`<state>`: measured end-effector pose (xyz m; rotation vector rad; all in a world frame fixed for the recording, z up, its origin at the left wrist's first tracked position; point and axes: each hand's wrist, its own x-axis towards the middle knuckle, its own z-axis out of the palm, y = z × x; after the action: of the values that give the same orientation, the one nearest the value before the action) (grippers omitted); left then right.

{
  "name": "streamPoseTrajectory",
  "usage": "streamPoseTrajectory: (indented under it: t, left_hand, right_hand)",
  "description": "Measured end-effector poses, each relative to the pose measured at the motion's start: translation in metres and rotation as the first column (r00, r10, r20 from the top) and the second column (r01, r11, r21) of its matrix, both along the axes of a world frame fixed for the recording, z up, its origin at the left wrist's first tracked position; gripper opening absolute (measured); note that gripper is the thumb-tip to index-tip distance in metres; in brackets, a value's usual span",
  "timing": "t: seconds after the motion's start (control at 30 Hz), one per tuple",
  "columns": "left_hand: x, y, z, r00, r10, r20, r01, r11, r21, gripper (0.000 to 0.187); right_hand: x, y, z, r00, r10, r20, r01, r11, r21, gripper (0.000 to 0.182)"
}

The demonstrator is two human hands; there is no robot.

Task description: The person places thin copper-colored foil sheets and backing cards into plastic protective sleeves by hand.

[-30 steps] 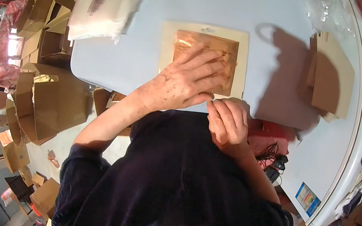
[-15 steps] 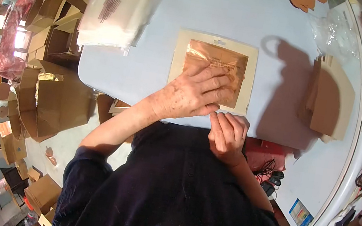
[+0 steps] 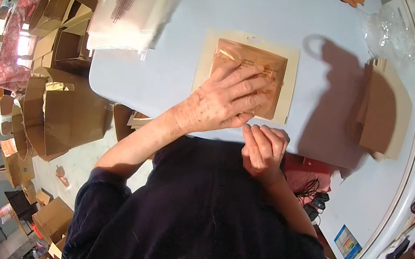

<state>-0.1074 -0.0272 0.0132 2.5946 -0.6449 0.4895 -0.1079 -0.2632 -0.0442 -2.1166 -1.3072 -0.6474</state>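
On the pale surface (image 3: 181, 87), the landmark is the cream card packet (image 3: 246, 76) with its copper-coloured window, lying flat at the near edge, just ahead of the person's dark-sleeved body.

Left of the packet, well apart and toward the far corner, sits a stack of clear printed bags (image 3: 131, 9). Beyond the surface edge on that side, open brown cartons (image 3: 66, 112) crowd the floor.

At the packet itself: the left hand (image 3: 222, 102) lies palm-down across it, fingers spread wide and flat over the copper window, pinning it rather than gripping. The packet is nearly square, its slightly longer axis running away from the person, so it extends forward from under the hand. The right hand (image 3: 264, 149) sits just at the packet's near right corner, fingers curled together at the edge; whether it pinches a flap there cannot be told, as the fingertips are hidden. The left hand is on the packet; the right only meets its near edge.

Right of the packet, apart from it, lies a pile of brown folded cards (image 3: 383, 114).

Against the picture half a second earlier: both hands keep their places, the left fingers slightly further up over the window; the packet sits marginally higher in view, mostly from head movement.
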Motion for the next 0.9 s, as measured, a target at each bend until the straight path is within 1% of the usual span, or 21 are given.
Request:
streamPoseTrajectory:
  t: [0.13,0.17,0.27,0.37,0.47,0.5,0.6,0.63,0.7,0.73,0.83,0.9]
  left_hand:
    - [-0.001,-0.001,-0.004,0.999,0.019,-0.047,-0.021,0.998,-0.055,0.056]
    - [-0.001,-0.001,-0.004,0.998,0.019,-0.056,-0.022,0.998,-0.057,0.057]
    - [-0.002,-0.002,0.001,0.998,0.019,-0.059,-0.022,0.999,-0.049,0.060]
    - [-0.003,0.003,0.009,0.996,0.024,-0.084,-0.030,0.997,-0.071,0.062]
    - [0.002,0.018,0.002,0.997,0.051,-0.054,-0.060,0.982,-0.179,0.062]
    - [0.004,0.023,0.003,0.996,0.059,-0.061,-0.071,0.976,-0.207,0.057]
    - [0.007,0.036,0.007,0.983,0.149,-0.111,-0.170,0.962,-0.216,0.054]
    - [0.006,0.038,0.007,0.974,0.168,-0.153,-0.202,0.948,-0.247,0.050]
    - [0.006,0.041,0.002,0.963,0.194,-0.189,-0.243,0.927,-0.287,0.048]
    - [0.005,0.042,-0.001,0.956,0.206,-0.208,-0.263,0.915,-0.306,0.047]
    - [0.004,0.041,-0.002,0.958,0.218,-0.188,-0.262,0.930,-0.257,0.044]
    - [0.004,0.041,-0.004,0.955,0.224,-0.195,-0.271,0.925,-0.266,0.044]
  right_hand:
    - [-0.002,0.000,0.008,0.999,-0.036,-0.021,0.035,0.999,-0.034,0.032]
    - [-0.001,0.001,0.011,0.999,-0.029,-0.035,0.028,0.999,-0.019,0.031]
    - [-0.002,0.002,0.015,0.999,-0.035,-0.041,0.033,0.998,-0.046,0.031]
    - [-0.002,0.008,0.016,0.997,-0.078,-0.004,0.078,0.997,0.019,0.029]
    - [-0.004,0.011,0.021,0.990,-0.136,0.033,0.136,0.991,0.006,0.025]
    - [-0.005,0.009,0.021,0.992,-0.125,-0.002,0.125,0.992,-0.019,0.031]
    - [-0.008,0.007,0.029,0.990,-0.129,-0.058,0.121,0.984,-0.127,0.042]
    - [-0.008,0.007,0.028,0.989,-0.129,-0.070,0.120,0.985,-0.124,0.046]
    - [-0.009,0.008,0.027,0.987,-0.128,-0.093,0.117,0.986,-0.119,0.053]
    - [-0.009,0.008,0.027,0.987,-0.130,-0.100,0.117,0.985,-0.125,0.054]
    - [-0.010,0.010,0.028,0.984,-0.139,-0.116,0.122,0.982,-0.144,0.056]
    - [-0.010,0.010,0.027,0.982,-0.149,-0.120,0.130,0.979,-0.156,0.058]
